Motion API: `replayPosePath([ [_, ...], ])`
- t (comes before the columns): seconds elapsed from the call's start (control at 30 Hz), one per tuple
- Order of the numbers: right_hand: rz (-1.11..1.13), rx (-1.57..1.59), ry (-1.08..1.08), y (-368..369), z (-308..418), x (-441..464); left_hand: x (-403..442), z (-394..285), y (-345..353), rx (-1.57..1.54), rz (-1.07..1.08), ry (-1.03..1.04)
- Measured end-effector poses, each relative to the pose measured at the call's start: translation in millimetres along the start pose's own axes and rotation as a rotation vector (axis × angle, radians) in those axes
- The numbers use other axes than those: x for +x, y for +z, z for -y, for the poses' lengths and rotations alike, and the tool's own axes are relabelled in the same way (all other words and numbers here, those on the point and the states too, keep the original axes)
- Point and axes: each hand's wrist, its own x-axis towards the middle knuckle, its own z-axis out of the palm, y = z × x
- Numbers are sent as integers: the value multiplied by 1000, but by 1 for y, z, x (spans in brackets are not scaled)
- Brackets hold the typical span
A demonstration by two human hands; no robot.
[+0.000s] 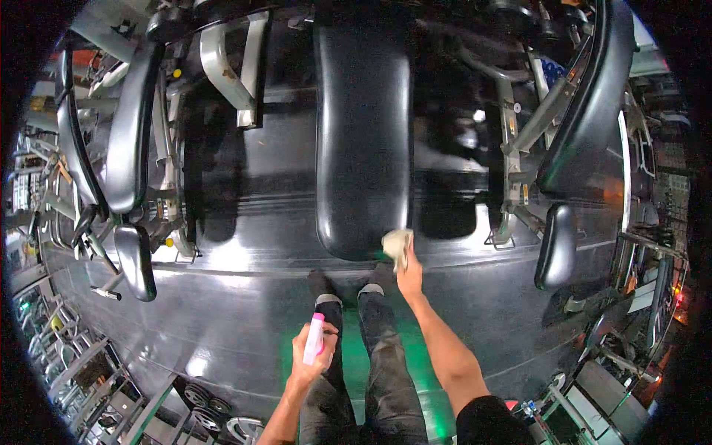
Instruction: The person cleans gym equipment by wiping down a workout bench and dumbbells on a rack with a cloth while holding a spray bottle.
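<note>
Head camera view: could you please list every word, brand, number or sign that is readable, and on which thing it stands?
No text can be read.
Pink-and-white bottle in the left hand: no print readable.
Small label on the right machine's frame: too small to read.

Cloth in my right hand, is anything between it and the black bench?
Nothing visible: the cloth in your right hand is at the near right corner of the black bench, though I can't tell whether they touch.
</note>
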Motion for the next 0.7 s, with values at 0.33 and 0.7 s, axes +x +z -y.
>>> replayPosePath([
  [0.33,-301,190,103,-29,55,88,5,-11,-3,-1,-35,154],
  [0.7,187,-710,-726,86,103,106,4,12,-13,-36,4,7],
])
